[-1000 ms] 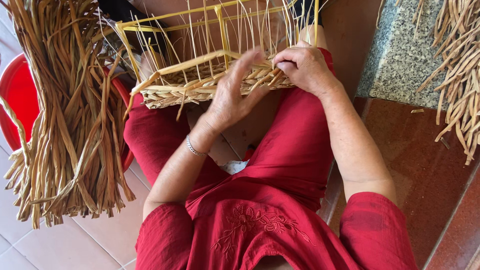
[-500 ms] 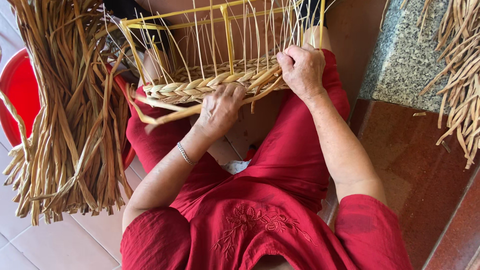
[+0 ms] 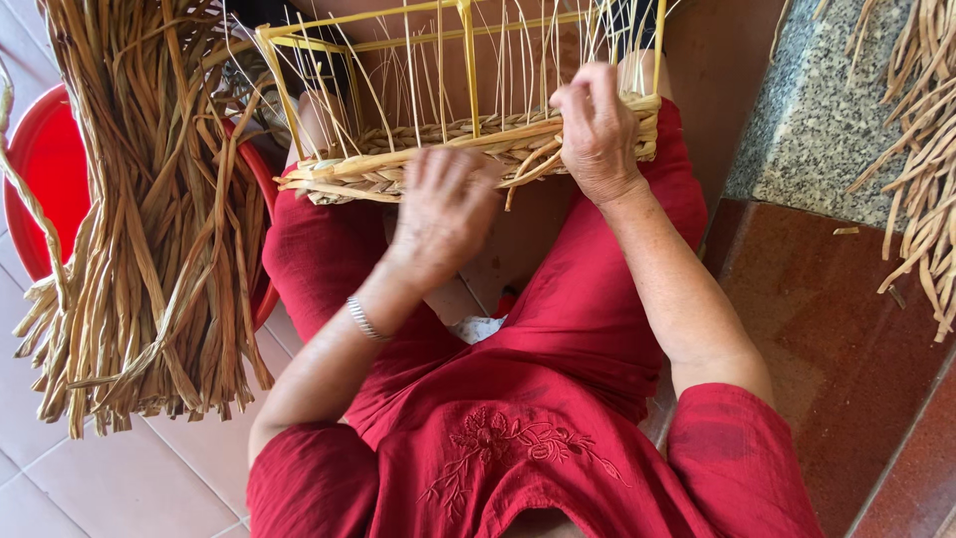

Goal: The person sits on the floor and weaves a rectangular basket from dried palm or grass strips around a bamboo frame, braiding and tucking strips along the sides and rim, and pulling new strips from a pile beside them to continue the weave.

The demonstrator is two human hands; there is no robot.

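I am resting a half-woven basket across my knees, its braided rim lying sideways just beyond my hands. My left hand is hovering against the near side of the weave, back turned up and blurred, fingers curled loosely; I cannot tell whether they are pinching a strand. My right hand is sitting on the rim farther right, fingers bunched and pressing down on the plaited band, seemingly pinching a strand that is poking out below it. A thin silver bracelet is circling my left wrist. The basket's frame is made of stiff yellow rods, with fine pale stakes standing up from flat, straw-coloured braiding. A thick bundle of dried fibre is hanging at my left over a red tub, hiding most of it. More fibre at the right is being cut off by the edge, beside a speckled stone slab. My fingertips are hidden.
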